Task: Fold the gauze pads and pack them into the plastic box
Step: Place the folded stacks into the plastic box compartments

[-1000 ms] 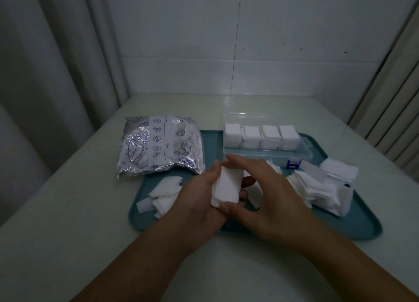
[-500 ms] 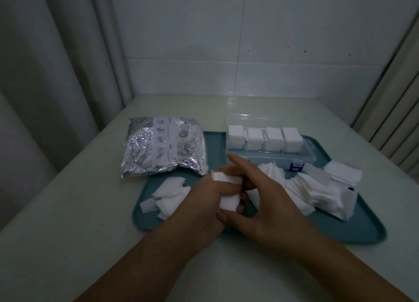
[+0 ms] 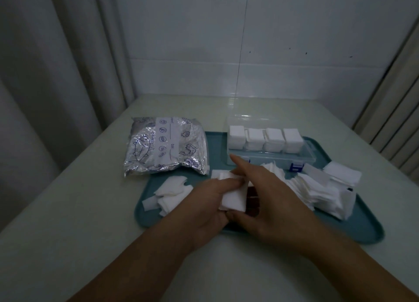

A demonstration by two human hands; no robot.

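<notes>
Fingers of the left hand (image 3: 205, 203) curl over the top of a white gauze pad (image 3: 233, 196), with the thumb tucked beneath it, while the right hand (image 3: 269, 202) closes on the same pad from the other side: its thumb presses at the pad's lower edge, its index finger is stretched straight out toward the plastic box (image 3: 271, 153), and the remaining fingers are bent in behind the pad. The pad is held between both hands just above the near part of a teal tray (image 3: 362, 231), partly folded, with one end draped over the left fingers.

To the right of the hands a loose heap of unfolded gauze (image 3: 324, 188) spreads across the tray. To the left lies a smaller pile of gauze pieces (image 3: 169, 194). The clear plastic box sits at the tray's far edge, its lid raised behind it, with four white stacks of folded gauze (image 3: 265, 139) side by side in its back row. A crinkled silver foil bag (image 3: 165, 146) with blue printing lies left of the box, partly on the tray and partly on the pale table (image 3: 68, 222).
</notes>
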